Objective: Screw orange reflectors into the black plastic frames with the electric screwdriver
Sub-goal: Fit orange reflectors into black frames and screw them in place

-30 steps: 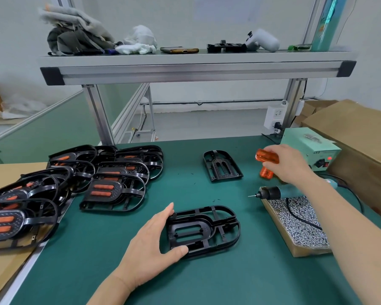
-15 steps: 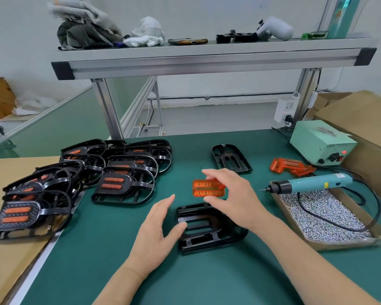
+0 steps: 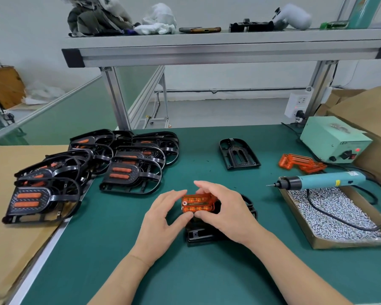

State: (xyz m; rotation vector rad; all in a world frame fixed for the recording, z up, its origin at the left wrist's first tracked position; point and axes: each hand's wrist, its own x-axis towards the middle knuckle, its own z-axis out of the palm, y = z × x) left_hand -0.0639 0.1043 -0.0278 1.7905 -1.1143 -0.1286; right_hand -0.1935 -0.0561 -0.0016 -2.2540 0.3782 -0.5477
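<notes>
Nearest, on the green mat (image 3: 119, 271): left hand (image 3: 161, 219) and right hand (image 3: 224, 210), both pinching one orange reflector (image 3: 197, 202) between thumb and fingertips, left at its left end, right at its right end and top. Directly beneath, mostly hidden by the hands, one black frame (image 3: 201, 235) lying flat on the mat. To the right, a shallow cardboard tray (image 3: 312, 244) filled with loose silver screws (image 3: 339, 214), too many to count. Across the tray's far rim, one teal electric screwdriver (image 3: 321, 181), bit pointing left, black cable looping over the screws. To the left, a heap of finished frames (image 3: 128, 166) already fitted with orange strips, overlapping, at least eight, exact count unclear. Further back, one empty frame (image 3: 239, 154) lying alone, and a small pile of spare reflectors (image 3: 301, 162), number unclear. Behind those, one pale green power box (image 3: 332, 139).
</notes>
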